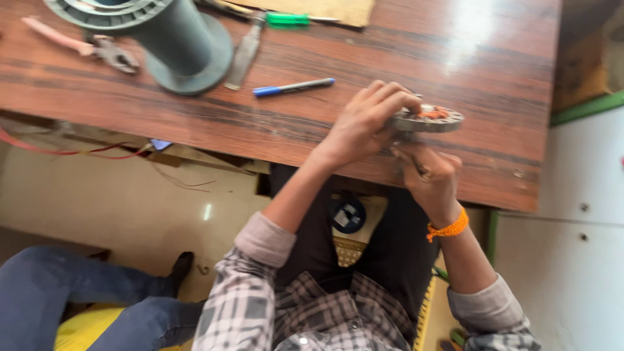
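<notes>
- one big grey spool [170,36], my landmark
- one pair of pliers [97,49] left of it
- one blue pen [292,86] right of it
- one round metal stator [428,119] further right
- two hands on that

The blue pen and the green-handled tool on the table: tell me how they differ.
The blue pen lies bare on the wooden table near the left hand; the green-handled tool lies at the far edge, beside the cardboard. The pen's barrel is dark with a blue cap; the tool's handle is bright green. Both lie flat, untouched.
</notes>
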